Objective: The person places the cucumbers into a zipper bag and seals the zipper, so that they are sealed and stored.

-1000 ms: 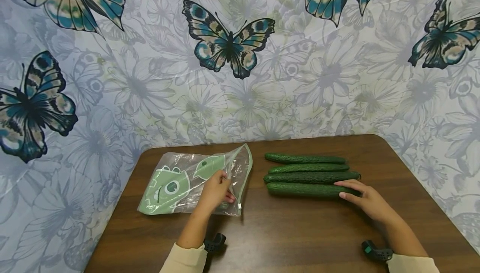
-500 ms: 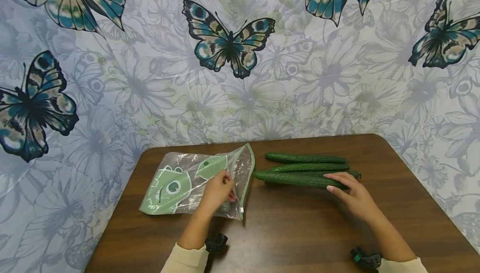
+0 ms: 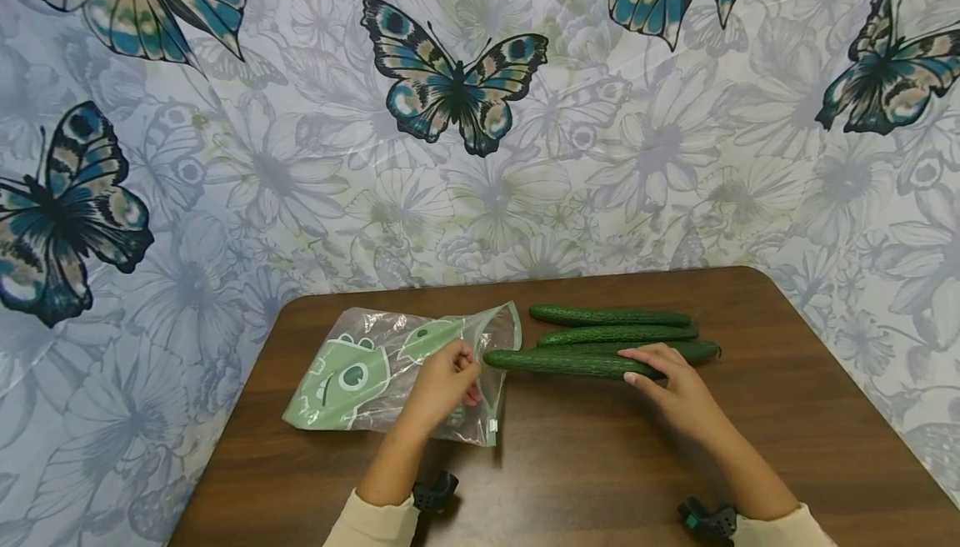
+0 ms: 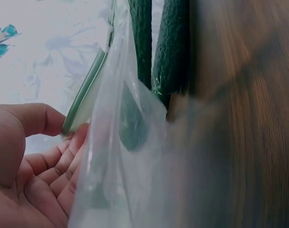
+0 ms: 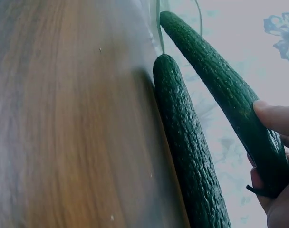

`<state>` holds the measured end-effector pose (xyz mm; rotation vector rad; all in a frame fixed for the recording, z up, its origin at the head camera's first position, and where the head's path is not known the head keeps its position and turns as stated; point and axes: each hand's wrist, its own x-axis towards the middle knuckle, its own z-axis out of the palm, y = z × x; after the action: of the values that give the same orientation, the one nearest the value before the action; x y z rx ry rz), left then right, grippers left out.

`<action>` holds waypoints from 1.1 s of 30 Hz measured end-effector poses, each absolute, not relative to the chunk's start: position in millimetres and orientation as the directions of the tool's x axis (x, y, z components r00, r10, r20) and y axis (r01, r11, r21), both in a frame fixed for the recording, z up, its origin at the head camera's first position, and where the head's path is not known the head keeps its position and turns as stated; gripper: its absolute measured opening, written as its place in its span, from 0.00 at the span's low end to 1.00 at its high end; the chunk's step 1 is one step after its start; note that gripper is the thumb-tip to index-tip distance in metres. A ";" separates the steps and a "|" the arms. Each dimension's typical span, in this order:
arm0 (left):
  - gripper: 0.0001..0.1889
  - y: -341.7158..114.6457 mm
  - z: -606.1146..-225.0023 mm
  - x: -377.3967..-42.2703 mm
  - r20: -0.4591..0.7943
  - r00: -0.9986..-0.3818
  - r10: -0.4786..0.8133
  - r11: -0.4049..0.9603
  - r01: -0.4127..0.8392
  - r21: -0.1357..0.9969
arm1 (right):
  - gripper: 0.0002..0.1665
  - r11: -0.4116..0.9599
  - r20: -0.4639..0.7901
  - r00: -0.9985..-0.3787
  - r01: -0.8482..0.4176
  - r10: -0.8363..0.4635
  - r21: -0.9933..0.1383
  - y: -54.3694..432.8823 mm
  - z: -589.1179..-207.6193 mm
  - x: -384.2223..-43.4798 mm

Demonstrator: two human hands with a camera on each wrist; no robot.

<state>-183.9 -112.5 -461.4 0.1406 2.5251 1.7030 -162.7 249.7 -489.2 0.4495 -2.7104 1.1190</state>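
Grip of right hand (image 3: 671,384) round stem end of cucumber (image 3: 555,362), long axis running left to right, tip pointing left, now at mouth of bag (image 3: 375,363), further left than half a second ago. Bag edge pinched in left hand (image 3: 445,384). Beyond, three other cucumbers (image 3: 618,335) on brown table (image 3: 585,455); behind, butterfly-print backdrop (image 3: 637,213).

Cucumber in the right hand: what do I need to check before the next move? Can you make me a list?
1. Right hand grips the cucumber: ok, near its stem end.
2. Left hand holds the bag: ok, it pinches the edge.
3. Bag's mouth open: ok, its green edges stand apart.
4. Tip lined up: looks ok, it is at the mouth.
5. Tip clear of the plastic: cannot tell.
6. Cucumber all the way in: not ok, most of it is outside.
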 end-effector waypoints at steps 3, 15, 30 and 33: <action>0.03 -110.7 -459.2 -181.9 -0.015 -0.986 0.166 0.372 0.048 0.927 | 0.22 0.685 0.286 -0.934 -0.352 -0.214 -0.638 242.7 -490.1 -163.7; 0.03 -106.9 -454.7 -178.2 0.028 -0.965 0.260 0.360 0.123 0.925 | 0.21 0.691 0.334 -0.915 -0.394 -0.229 -0.606 209.5 -499.1 -167.7; 0.04 -104.6 -456.5 -177.3 -0.008 -0.964 0.266 0.407 0.105 0.907 | 0.22 0.616 0.321 -0.913 -0.406 -0.251 -0.675 165.5 -494.8 -175.3; 0.03 -106.7 -457.2 -178.3 -0.014 -0.971 0.241 0.412 0.088 0.907 | 0.21 0.597 0.316 -0.915 -0.403 -0.250 -0.694 161.3 -493.7 -176.1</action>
<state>-178.3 -106.7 -457.2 0.2954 2.5168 1.6038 -176.1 161.3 -493.7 0.5452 -2.6372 1.2160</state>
